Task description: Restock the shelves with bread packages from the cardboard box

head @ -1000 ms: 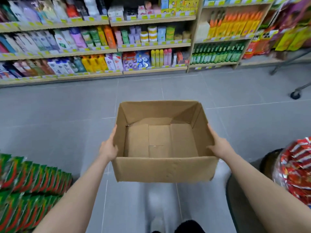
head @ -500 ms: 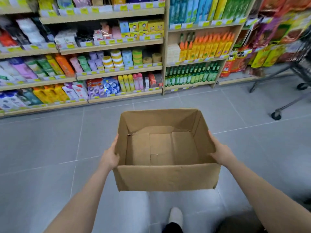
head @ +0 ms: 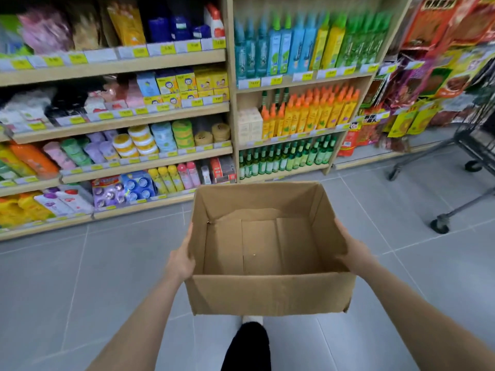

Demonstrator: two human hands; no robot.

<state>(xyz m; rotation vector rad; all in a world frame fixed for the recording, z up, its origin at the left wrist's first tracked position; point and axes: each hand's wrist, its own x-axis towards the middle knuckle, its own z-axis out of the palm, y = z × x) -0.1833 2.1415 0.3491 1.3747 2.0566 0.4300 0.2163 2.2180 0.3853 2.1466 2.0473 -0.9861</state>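
Observation:
An open brown cardboard box (head: 270, 293) is held up in front of me at waist height, above the grey tiled floor. Its inside is bare: only the folded bottom flaps show, and no bread packages are in view. My left hand (head: 180, 259) presses against the box's left wall, fingers wrapped round its edge. My right hand (head: 353, 254) grips the right wall the same way. Both forearms reach in from the bottom of the frame.
Wooden shelves (head: 120, 62) with bottles, jars and boxed goods run across the far side. A second shelf unit (head: 300, 79) holds spray bottles. Hanging snack packets (head: 434, 76) fill the right. A wheeled shopping trolley (head: 466, 167) stands at right. My leg (head: 247, 346) shows below the box.
The shelves have come closer and grown larger as I walked forward carrying the box. The snack stacks at left and right have left the view. The trolley now shows more fully.

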